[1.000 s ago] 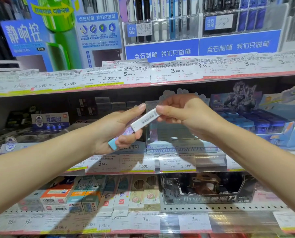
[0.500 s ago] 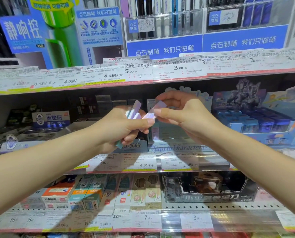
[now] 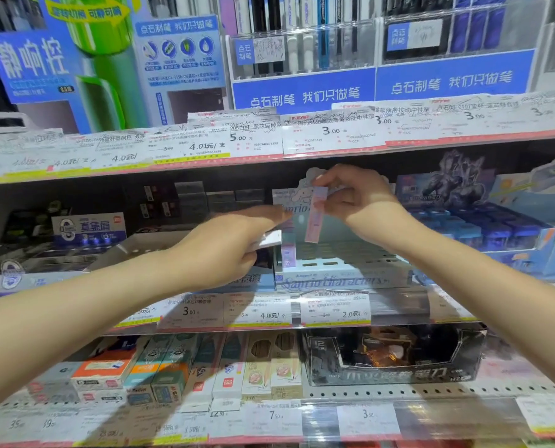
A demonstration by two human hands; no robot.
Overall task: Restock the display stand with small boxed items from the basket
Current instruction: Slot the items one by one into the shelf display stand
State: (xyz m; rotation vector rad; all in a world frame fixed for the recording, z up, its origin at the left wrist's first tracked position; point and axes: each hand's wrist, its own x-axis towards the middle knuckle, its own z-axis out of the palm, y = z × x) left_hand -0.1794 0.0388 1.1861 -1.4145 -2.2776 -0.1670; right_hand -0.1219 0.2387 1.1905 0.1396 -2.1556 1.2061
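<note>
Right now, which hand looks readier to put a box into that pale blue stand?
The right hand: it holds a pink box upright above the stand; the left hand sits beside the stand, clutching spares.

"Sanrio characters" on display stand [image 3: 334, 281], price tags [image 3: 334, 310] — "2.0元", "4.0元", "3.00"

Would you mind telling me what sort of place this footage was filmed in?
Most likely a stationery aisle in a shop. Price labels line the shelf edges, pens stand in racks above blue brand signs, and the right hand lowers a small pink box into a display stand.
</note>
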